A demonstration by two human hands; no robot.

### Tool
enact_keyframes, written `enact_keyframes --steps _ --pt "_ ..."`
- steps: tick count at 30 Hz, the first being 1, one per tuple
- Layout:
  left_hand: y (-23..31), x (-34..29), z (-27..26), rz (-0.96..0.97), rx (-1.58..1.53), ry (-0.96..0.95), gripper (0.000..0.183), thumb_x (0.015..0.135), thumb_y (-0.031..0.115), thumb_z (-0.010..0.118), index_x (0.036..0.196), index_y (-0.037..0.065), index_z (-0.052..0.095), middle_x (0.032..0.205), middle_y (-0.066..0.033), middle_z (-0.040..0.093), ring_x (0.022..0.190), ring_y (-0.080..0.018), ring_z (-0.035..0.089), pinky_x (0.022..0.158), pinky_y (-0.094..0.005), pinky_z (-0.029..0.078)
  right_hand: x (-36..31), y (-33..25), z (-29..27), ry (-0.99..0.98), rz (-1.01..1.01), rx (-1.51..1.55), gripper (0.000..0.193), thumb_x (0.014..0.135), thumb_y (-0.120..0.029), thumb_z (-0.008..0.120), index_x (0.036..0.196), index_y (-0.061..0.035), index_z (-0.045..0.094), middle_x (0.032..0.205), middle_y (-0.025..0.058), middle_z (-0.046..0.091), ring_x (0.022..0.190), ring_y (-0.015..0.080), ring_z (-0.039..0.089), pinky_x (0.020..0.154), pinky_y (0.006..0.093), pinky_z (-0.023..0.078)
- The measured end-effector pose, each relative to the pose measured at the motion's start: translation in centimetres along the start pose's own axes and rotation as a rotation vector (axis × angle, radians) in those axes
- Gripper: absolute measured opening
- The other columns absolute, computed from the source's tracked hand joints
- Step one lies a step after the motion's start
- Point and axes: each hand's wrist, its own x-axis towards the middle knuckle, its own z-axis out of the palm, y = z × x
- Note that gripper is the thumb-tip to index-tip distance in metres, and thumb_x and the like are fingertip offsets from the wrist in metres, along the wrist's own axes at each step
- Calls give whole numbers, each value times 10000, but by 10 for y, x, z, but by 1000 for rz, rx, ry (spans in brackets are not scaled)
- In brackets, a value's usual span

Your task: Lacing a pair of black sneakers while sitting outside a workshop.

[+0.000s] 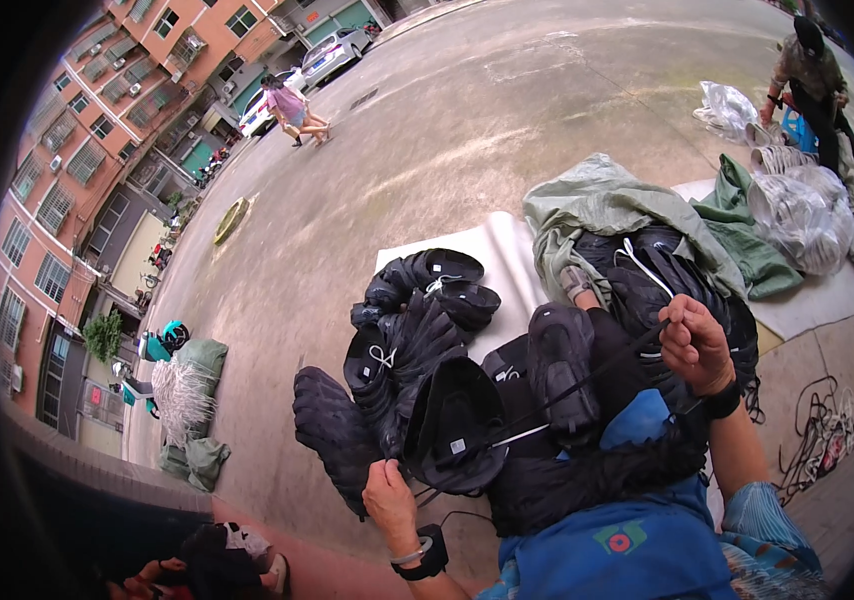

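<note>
Outdoors, daylight. Grey concrete pavement (467,110) all around; red-brick apartment block (77,150) at ten o'clock; parked white car (332,52) at eleven o'clock.

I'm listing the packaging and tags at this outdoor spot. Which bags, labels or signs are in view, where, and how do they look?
Clear plastic bags: right, on the white sheet, bulging and shiny.
Clear plastic bag: upper right on the pavement, crumpled.
Small label: on the black shoe piece by the left hand, pale square.
Red and green emblem: on the blue cloth, bottom centre.
</note>
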Motion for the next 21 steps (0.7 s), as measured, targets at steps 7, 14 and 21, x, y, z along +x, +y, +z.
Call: enact_keyframes --steps 7,14,21 --pt "13 -12 16 333 -305 -133 180 892 138 565 935 -16 648 841 -147 673 748 -291 651 703 -353 497 4 13 34 -135 -18 54 563 788 82 545 1321 26 375 1145 185 570 1067 286 616 885 411 499" --pt "85 -27 64 89 -805 -706 225 970 180 495 1016 -7 611 665 23 552 552 -25 453 527 -181 381 -8 0 40 -61 -93 4 505 817 69 536 1302 43 398 1099 177 585 993 264 639 869 419 522" --pt "108 -23 114 134 -818 -670 237 968 160 464 1124 -5 532 621 15 503 527 -39 458 521 -204 386 1 3 36 228 145 -755 191 927 -119 536 1010 39 603 775 85 619 652 166 644 660 259 523"
